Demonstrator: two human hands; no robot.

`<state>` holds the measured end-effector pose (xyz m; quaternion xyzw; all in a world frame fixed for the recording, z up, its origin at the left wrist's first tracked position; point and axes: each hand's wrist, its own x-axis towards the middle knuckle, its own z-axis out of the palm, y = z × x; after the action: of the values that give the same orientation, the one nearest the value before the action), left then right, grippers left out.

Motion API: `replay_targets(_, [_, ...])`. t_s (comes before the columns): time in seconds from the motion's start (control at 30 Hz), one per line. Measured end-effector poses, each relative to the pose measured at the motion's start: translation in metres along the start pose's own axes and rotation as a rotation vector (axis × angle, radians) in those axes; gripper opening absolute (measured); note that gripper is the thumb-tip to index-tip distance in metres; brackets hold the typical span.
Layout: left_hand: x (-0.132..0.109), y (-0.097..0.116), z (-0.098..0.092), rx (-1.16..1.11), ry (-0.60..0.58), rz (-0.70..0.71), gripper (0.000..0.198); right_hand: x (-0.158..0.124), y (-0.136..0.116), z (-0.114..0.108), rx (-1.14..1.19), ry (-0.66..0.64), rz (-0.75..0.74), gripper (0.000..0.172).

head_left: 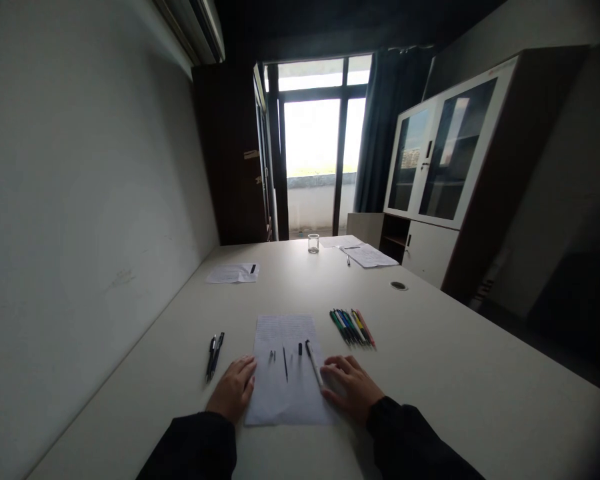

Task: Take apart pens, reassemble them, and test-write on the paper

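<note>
A lined sheet of paper lies on the white table in front of me. On it rest the parts of a taken-apart pen: a small spring, a thin dark refill, a small black cap piece and a white barrel. My left hand lies flat at the sheet's left edge, fingers loosely out, holding nothing. My right hand rests on the sheet's right edge beside the white barrel, fingers curved on the paper, empty.
Two black pens lie left of the sheet. Several coloured pens lie to its right. Farther back are a paper, a glass, more papers with a pen, and a cable hole. A cabinet stands right.
</note>
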<state>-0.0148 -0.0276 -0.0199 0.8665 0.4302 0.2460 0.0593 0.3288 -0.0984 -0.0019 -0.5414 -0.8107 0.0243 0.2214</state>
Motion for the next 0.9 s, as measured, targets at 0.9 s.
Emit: replay_targets(0.9, [-0.0060,0.0019,0.0011,-0.019,-0.010,-0.034,0.041,-0.0051,0.0029,0.0098,-0.023,0.098,-0.061,0.025])
